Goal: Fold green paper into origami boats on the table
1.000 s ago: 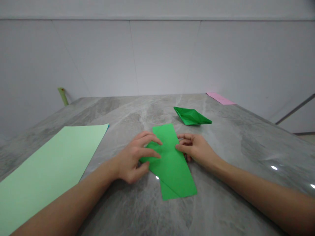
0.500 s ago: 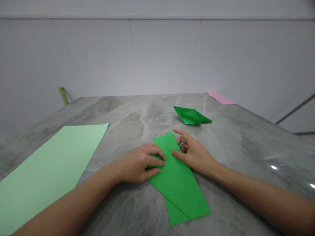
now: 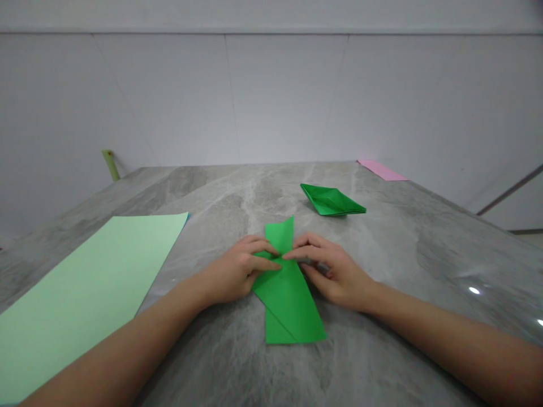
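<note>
A folded sheet of green paper lies on the table in front of me, its long side running away from me. A loose flap shows at its lower left, and its far right corner curls up. My left hand grips the paper's left side, with fingertips pressed near the middle. From the right, my right hand has its fingers bent round the right edge, the index fingertip on the paper close to the left fingertips. The right hand's other fingertips are partly hidden.
Beyond my hands sits a folded green paper boat. Pale green sheets lie at the left on the grey marbled table. A pink paper rests at the far right edge, and a light green object stands at the far left.
The green paper has turned more upright and its near end has moved away from me. My right hand has come in from the edge onto the paper, and the far corner has lifted.
</note>
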Demonstrator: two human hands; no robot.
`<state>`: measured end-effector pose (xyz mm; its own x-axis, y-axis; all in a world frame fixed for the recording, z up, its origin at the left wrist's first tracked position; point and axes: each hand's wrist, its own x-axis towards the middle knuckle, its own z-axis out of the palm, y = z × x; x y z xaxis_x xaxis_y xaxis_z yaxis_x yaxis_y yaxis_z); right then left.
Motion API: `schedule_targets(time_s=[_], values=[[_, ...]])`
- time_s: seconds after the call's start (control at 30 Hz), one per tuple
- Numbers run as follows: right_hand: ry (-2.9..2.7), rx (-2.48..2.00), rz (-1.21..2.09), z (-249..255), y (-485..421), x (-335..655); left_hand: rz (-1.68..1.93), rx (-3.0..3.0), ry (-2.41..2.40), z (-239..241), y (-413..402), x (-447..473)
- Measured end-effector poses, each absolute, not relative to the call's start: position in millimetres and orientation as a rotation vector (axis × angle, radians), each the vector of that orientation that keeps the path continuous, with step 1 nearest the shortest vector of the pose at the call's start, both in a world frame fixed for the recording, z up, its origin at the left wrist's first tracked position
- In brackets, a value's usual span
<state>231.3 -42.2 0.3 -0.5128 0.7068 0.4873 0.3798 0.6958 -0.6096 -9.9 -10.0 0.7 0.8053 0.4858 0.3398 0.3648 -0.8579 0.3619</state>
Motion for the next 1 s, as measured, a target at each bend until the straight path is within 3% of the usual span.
schedule_targets(time_s=[0.17,0.33,0.53,1.0], values=[[-2.383,-0.749,0.159,8.8,-45.1,230.7,0.703,2.778,0.719,-2.2,-8.4,-9.4],[-2.586,-0.722,0.188,6.7,-43.9,229.9,0.703,2.727,0.781,5.7,-17.0,-5.4],[-2.495,-0.908,0.096,0.4,-36.9,228.1,0.540,2.671,0.531,18.7,-31.0,-0.5],[-2.453,-1.063,0.124,-5.7,-17.1,245.5,0.648,2.590,0.903,3.0,1.5,-21.5]])
